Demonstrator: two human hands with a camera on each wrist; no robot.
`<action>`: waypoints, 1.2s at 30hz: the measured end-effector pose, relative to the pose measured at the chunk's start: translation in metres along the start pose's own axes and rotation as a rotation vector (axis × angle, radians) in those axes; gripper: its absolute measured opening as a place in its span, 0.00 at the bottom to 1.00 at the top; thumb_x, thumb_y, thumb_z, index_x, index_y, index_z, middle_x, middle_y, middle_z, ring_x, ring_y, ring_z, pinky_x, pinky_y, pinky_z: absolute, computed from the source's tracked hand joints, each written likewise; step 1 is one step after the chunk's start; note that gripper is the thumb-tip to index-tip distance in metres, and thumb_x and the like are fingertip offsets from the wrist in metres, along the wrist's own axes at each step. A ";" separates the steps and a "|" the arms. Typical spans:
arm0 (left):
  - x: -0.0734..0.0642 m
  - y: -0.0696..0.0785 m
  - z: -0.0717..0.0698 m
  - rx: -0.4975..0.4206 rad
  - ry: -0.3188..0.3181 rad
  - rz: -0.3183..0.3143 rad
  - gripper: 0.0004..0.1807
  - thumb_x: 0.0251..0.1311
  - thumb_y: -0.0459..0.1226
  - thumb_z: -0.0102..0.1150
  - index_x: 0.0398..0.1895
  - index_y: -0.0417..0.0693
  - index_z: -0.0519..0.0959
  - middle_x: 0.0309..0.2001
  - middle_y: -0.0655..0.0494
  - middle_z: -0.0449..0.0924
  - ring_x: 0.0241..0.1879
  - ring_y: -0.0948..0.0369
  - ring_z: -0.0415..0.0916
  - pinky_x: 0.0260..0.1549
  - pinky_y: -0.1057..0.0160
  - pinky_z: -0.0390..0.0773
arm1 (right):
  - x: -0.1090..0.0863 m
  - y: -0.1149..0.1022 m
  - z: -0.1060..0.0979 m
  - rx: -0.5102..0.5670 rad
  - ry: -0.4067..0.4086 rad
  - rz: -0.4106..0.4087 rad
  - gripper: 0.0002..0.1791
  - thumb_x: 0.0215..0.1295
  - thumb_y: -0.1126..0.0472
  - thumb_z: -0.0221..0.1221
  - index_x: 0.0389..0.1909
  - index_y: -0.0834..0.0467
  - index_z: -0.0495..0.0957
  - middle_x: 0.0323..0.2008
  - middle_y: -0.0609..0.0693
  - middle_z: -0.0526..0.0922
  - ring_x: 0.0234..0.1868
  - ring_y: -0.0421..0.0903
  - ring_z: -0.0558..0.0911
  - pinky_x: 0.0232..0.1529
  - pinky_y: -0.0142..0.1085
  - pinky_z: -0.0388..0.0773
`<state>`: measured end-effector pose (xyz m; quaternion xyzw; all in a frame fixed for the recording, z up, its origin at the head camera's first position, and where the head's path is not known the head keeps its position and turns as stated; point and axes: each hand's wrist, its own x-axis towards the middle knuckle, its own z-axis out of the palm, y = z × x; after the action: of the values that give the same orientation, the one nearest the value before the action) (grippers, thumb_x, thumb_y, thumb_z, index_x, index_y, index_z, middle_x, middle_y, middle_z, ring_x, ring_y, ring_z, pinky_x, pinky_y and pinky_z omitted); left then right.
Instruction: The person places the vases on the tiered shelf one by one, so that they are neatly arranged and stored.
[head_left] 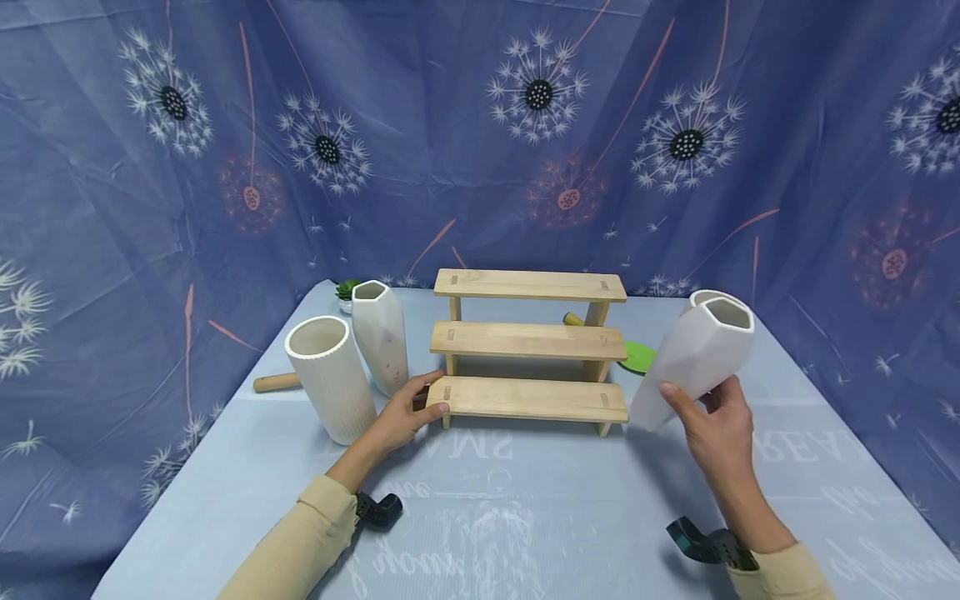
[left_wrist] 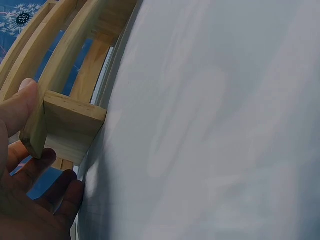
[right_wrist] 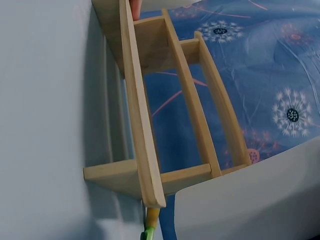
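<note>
A three-step wooden display stand [head_left: 527, 397] stands on the table. My left hand [head_left: 402, 414] grips the left end of its lowest step; in the left wrist view the thumb [left_wrist: 22, 102] lies on top and fingers curl below the board. At the stand's right, my right hand [head_left: 718, 429] holds a white faceted vase [head_left: 693, 354], tilted with its mouth up and to the right. The white vase surface [right_wrist: 250, 195] fills the lower right of the right wrist view, where the right hand is hidden. Another white vessel's round rim [head_left: 708, 295] shows behind the held vase.
Left of the stand are a ribbed white vase [head_left: 330, 383], a faceted white vase [head_left: 382, 337], a wooden handle [head_left: 276, 382] and a small potted plant [head_left: 347, 291]. A green flat object [head_left: 638, 357] lies behind the stand's right side. A blue cloth [head_left: 450, 150] hangs behind the table.
</note>
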<state>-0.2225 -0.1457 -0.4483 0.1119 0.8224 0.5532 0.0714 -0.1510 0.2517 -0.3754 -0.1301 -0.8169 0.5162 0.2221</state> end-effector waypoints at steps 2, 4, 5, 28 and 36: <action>0.000 -0.001 0.000 0.000 0.000 0.001 0.36 0.60 0.42 0.61 0.70 0.46 0.60 0.64 0.40 0.64 0.59 0.45 0.69 0.56 0.48 0.72 | 0.000 -0.002 0.002 0.009 -0.004 -0.013 0.39 0.58 0.49 0.64 0.68 0.40 0.58 0.64 0.50 0.70 0.61 0.51 0.72 0.58 0.53 0.72; 0.001 -0.001 0.000 0.002 0.002 0.004 0.36 0.60 0.42 0.61 0.70 0.46 0.60 0.63 0.40 0.64 0.59 0.45 0.70 0.56 0.48 0.73 | 0.001 -0.003 0.004 0.011 -0.011 -0.020 0.39 0.57 0.49 0.65 0.68 0.40 0.58 0.64 0.50 0.70 0.61 0.51 0.72 0.58 0.53 0.73; 0.001 -0.001 0.000 0.002 0.003 0.002 0.36 0.60 0.41 0.61 0.70 0.46 0.60 0.63 0.40 0.65 0.59 0.45 0.70 0.56 0.48 0.73 | 0.001 -0.004 0.005 0.015 -0.015 -0.023 0.39 0.57 0.49 0.65 0.68 0.40 0.57 0.64 0.50 0.70 0.61 0.51 0.72 0.58 0.53 0.73; -0.002 0.002 0.002 0.018 0.023 0.005 0.36 0.59 0.41 0.62 0.70 0.47 0.61 0.61 0.42 0.67 0.57 0.47 0.71 0.55 0.49 0.73 | 0.004 -0.012 0.027 0.070 -0.079 -0.118 0.38 0.58 0.51 0.65 0.67 0.46 0.60 0.62 0.53 0.71 0.60 0.54 0.74 0.59 0.54 0.72; 0.000 0.001 0.001 0.022 0.021 0.007 0.36 0.60 0.42 0.61 0.70 0.46 0.60 0.61 0.41 0.67 0.57 0.47 0.71 0.55 0.50 0.73 | 0.007 -0.013 0.034 0.078 -0.100 -0.135 0.37 0.57 0.52 0.66 0.66 0.49 0.61 0.61 0.51 0.72 0.56 0.46 0.75 0.58 0.48 0.73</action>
<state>-0.2216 -0.1443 -0.4482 0.1097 0.8288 0.5454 0.0597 -0.1733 0.2220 -0.3743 -0.0398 -0.8133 0.5372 0.2202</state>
